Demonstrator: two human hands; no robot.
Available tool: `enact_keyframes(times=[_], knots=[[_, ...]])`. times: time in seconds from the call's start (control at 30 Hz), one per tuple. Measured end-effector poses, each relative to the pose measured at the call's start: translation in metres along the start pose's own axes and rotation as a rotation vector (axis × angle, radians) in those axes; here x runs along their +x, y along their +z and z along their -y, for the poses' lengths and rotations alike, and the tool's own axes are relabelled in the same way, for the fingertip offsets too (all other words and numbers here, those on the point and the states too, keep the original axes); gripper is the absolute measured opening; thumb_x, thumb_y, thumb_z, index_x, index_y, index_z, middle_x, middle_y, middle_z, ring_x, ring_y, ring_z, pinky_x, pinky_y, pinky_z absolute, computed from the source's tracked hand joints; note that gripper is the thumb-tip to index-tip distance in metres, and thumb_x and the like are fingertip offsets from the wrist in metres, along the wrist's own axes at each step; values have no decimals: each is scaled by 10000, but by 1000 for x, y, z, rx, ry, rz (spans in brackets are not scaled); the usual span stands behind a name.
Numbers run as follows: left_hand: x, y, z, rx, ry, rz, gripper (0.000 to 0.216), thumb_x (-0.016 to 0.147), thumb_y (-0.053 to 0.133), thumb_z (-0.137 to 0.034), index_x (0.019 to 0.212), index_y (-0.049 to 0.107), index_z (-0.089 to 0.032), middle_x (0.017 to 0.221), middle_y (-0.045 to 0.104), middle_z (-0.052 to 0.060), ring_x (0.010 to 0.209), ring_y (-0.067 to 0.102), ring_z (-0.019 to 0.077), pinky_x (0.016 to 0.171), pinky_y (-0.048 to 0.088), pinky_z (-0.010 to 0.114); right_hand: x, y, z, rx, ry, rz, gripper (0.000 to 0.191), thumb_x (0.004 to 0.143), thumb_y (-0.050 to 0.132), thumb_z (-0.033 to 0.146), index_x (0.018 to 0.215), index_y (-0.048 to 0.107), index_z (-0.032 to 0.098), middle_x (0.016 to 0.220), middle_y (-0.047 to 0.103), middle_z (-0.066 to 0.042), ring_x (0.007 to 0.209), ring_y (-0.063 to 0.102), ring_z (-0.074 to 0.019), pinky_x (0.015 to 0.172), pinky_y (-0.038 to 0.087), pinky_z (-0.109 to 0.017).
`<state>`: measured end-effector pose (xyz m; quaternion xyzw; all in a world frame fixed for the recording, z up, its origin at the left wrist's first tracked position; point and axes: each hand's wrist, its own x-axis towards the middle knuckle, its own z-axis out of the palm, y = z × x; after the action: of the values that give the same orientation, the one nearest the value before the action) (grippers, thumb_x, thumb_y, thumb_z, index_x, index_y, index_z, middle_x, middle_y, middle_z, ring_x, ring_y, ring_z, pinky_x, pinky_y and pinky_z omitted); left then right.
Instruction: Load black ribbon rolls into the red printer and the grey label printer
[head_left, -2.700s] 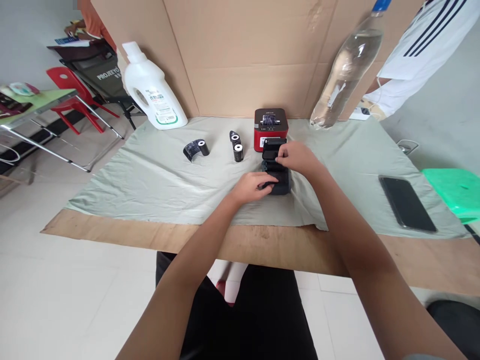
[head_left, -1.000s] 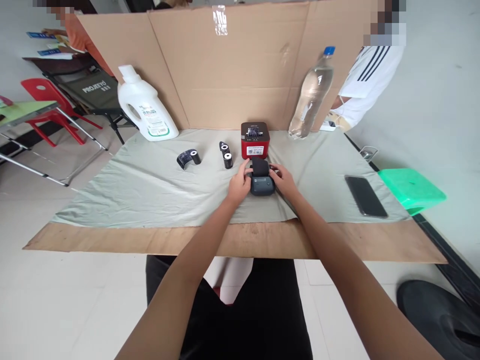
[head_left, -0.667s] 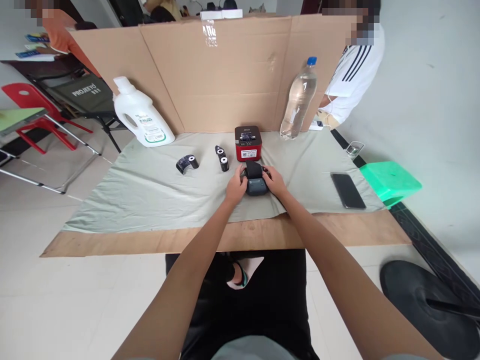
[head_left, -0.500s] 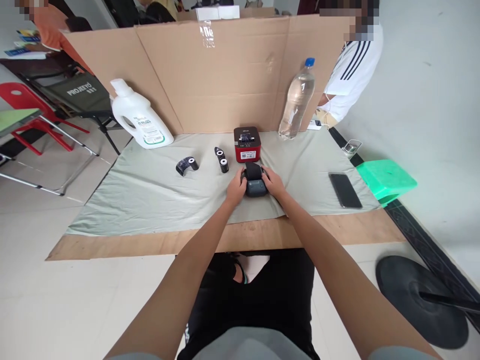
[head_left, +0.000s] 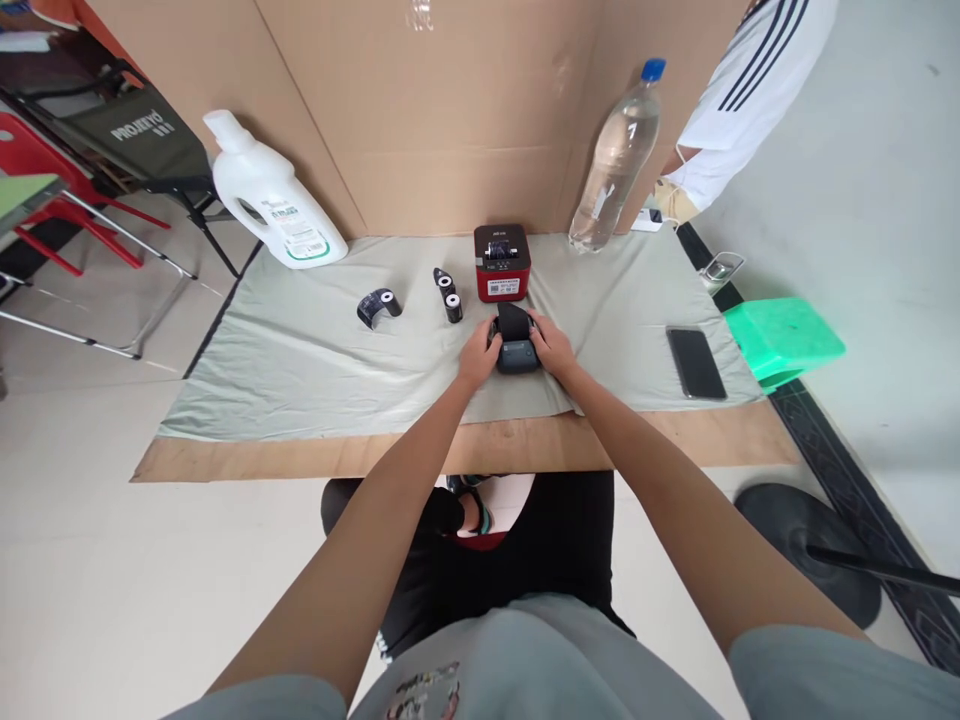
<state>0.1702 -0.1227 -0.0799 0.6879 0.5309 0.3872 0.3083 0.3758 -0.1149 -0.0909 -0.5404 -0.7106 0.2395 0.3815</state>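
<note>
A small black portable printer (head_left: 517,356) with a dark flap or lid (head_left: 514,322) on its far side rests on the cloth close to the table's front edge. My left hand (head_left: 478,352) grips its left side, thumb toward the top. On the opposite side, my right hand (head_left: 553,347) is closed round the right edge. The undersides of the fingers are hidden. Just beyond stands a red and black box-shaped machine (head_left: 502,264) with a dark roll set in its top. To the left lie small black rolls (head_left: 453,305) and another partly unwound roll (head_left: 381,306).
A white jug (head_left: 274,200) and a clear water bottle (head_left: 619,155) lean against the cardboard screen (head_left: 465,110). A phone (head_left: 696,362) lies at the right, near a green stool (head_left: 784,338). Behind the screen's right end, a person's white sleeve (head_left: 757,75) shows.
My view has tilted downward, so the table sits higher in the picture. Both hands stay on the portable printer, with little visible shift against the table.
</note>
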Motion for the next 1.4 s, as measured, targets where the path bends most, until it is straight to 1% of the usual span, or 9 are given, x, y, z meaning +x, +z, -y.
enact_keyframes(times=[0.17,0.3,0.43,0.6,0.73,0.83,0.97,1.1,1.4], knots=[[-2,-1,6,-6,15,-5,523,1022,475,-256,1536,510,-172,1511,608,128,1235,653,249,1182,473,414,-1,5,-2,-26,32,12,668,1025,360,602,1545,552,230,1532,619,-73,1418,552,-330,1243,404,-534],[-8,-6,2,58,9,20,542,1041,453,-303,1558,509,-152,1477,640,147,1363,564,295,1219,420,453,-7,9,7,-102,142,19,694,1029,322,552,1596,501,192,1509,631,-103,1288,609,-378,1197,415,-603],[-19,-9,-3,127,-24,47,557,1058,427,-339,1585,492,-172,1441,658,166,1412,524,318,1235,376,520,-14,10,14,-96,220,-12,704,1026,326,585,1596,501,211,1525,615,-102,1289,599,-367,1220,382,-608],[-36,-11,-5,147,-31,85,574,1075,365,-383,1624,431,-229,1514,614,146,1477,474,323,1260,313,579,-17,8,10,-38,140,-33,697,1003,359,671,1536,561,270,1480,645,-85,1320,585,-330,1243,368,-591],[-49,-11,-6,158,-47,89,581,1070,379,-409,1625,425,-247,1625,510,132,1602,324,317,1298,241,582,-19,9,9,-26,150,-29,687,993,370,661,1507,591,264,1438,670,-98,1306,587,-344,1239,354,-623],[-59,-11,-5,142,-28,72,560,1061,408,-414,1603,458,-284,1641,496,101,1638,257,298,1315,216,557,-29,12,14,-13,155,-48,683,996,361,658,1506,594,269,1441,671,-95,1299,574,-342,1241,347,-618],[-75,-13,-6,146,-6,76,549,1059,412,-413,1592,475,-300,1641,501,79,1635,267,287,1322,209,537,-50,13,23,8,147,-113,684,1003,350,667,1499,606,271,1443,673,-87,1299,560,-324,1242,369,-577],[-92,-17,-12,175,-10,101,557,1074,366,-399,1611,451,-281,1654,491,72,1635,269,260,1326,205,507,-66,9,30,19,123,-115,685,1004,352,659,1465,637,239,1451,674,-100,1325,564,-319,1246,382,-551],[-101,-20,-16,185,23,119,561,1080,347,-342,1629,425,-255,1656,492,69,1586,379,240,1318,233,484,-70,6,34,171,80,-144,700,929,504,678,1394,687,188,1441,685,-130,1392,601,-311,1229,446,-491]])
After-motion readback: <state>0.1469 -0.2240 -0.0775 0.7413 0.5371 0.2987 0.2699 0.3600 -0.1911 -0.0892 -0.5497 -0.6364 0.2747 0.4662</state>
